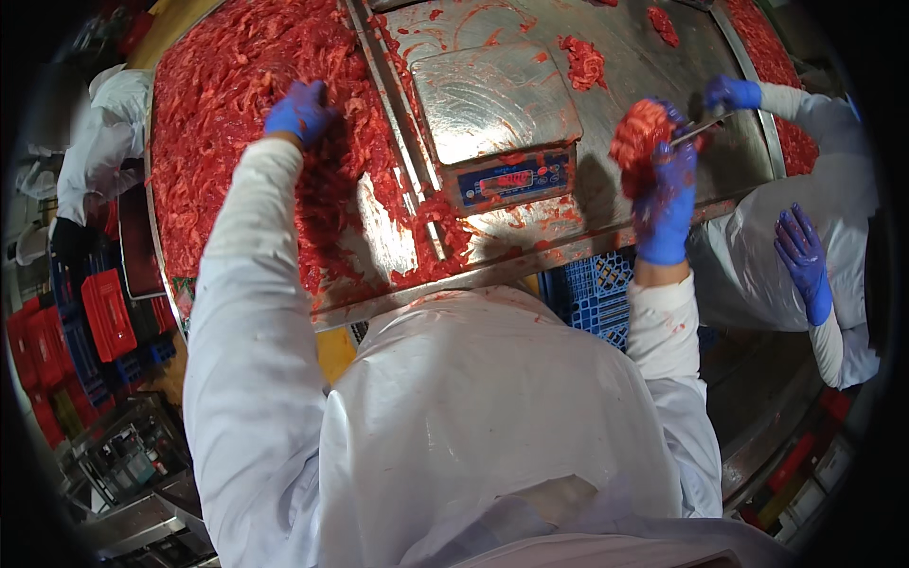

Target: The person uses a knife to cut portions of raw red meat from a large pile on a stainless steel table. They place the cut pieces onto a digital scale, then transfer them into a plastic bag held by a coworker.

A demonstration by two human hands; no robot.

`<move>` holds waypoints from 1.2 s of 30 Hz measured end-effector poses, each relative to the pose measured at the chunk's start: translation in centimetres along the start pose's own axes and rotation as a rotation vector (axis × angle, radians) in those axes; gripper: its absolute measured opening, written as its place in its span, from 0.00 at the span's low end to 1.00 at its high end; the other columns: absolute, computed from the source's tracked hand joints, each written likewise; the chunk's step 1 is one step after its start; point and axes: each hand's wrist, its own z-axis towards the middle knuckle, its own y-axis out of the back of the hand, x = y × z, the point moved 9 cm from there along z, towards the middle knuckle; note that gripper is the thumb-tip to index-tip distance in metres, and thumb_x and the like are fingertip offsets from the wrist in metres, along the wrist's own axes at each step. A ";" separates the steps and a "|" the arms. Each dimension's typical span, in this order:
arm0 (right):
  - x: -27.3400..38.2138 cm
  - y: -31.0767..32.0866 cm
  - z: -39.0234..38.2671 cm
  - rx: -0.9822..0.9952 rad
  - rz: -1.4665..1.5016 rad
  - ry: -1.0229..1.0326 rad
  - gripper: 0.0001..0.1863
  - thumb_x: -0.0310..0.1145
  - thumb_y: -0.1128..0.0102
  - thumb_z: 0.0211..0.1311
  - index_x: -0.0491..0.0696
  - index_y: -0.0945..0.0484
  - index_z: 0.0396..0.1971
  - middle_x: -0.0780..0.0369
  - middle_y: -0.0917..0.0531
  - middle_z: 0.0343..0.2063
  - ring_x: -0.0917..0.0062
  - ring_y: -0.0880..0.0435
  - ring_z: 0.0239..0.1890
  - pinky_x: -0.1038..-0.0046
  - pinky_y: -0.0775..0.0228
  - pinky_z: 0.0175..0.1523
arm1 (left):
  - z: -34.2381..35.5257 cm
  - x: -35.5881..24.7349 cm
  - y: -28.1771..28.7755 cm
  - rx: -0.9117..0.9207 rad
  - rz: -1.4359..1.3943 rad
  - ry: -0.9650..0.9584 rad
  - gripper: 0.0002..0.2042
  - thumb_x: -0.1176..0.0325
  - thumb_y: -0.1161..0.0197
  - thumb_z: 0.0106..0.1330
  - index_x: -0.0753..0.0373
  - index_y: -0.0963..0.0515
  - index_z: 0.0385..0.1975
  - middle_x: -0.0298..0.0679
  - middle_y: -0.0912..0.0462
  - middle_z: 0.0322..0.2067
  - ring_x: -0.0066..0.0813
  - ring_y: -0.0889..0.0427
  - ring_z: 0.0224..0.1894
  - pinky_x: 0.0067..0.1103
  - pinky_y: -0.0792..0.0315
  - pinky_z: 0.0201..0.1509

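Blue gloves cover both my hands. My left hand point(301, 112) is over the large bed of raw red meat strips point(237, 57) at the left, its fingers curled down; whatever they may grip is hidden. Raised at the right, my right hand point(666, 194) is closed on a clump of raw meat point(639, 137). Between my hands sits a scale point(497, 99) with a bare, smeared metal plate and a blue display panel facing me. Beside my right hand, a co-worker's gloved hand point(734, 93) holds a thin metal tool point(703, 128) whose tip reaches my fingers.
A metal divider point(402, 123) separates the meat bed from the scale. Small meat pieces point(582, 62) lie on the steel table point(625, 28). Blue crates point(592, 298) stand below its front edge. The co-worker's other hand point(803, 260) is at the right. Another person point(99, 137) stands far left, near red crates point(109, 315).
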 end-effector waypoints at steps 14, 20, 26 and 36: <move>-14.6 5.6 -8.7 -0.035 -0.443 -0.260 0.41 0.21 0.21 0.54 0.38 0.34 0.67 0.53 0.24 0.62 0.70 0.23 0.64 0.68 0.27 0.69 | -22.8 -12.4 -7.1 0.102 -0.281 -0.389 0.13 0.65 0.30 0.59 0.61 0.23 0.40 0.52 0.19 0.40 0.56 0.16 0.43 0.43 0.21 0.46; -15.3 6.3 -9.5 0.002 -0.564 -0.346 0.37 0.19 0.26 0.58 0.38 0.34 0.67 0.54 0.20 0.57 0.72 0.20 0.59 0.71 0.21 0.62 | -16.3 -20.0 9.6 -0.049 -0.753 -0.576 0.16 0.63 0.31 0.60 0.65 0.21 0.43 0.50 0.17 0.38 0.51 0.17 0.41 0.38 0.24 0.48; -11.6 2.6 -7.9 0.099 -0.374 -0.431 0.25 0.21 0.31 0.65 0.41 0.27 0.60 0.58 0.15 0.47 0.78 0.15 0.48 0.75 0.20 0.56 | -10.2 -20.6 10.1 -0.326 -0.829 -0.557 0.23 0.65 0.28 0.59 0.59 0.19 0.57 0.46 0.17 0.51 0.39 0.16 0.51 0.29 0.22 0.58; -14.5 -4.4 -5.0 0.381 -0.054 -0.787 0.14 0.34 0.34 0.72 0.41 0.19 0.50 0.63 0.14 0.36 0.79 0.14 0.35 0.76 0.19 0.44 | -8.5 -23.5 1.8 -0.328 -0.426 -0.470 0.06 0.69 0.33 0.57 0.58 0.18 0.33 0.43 0.17 0.38 0.48 0.17 0.47 0.38 0.23 0.51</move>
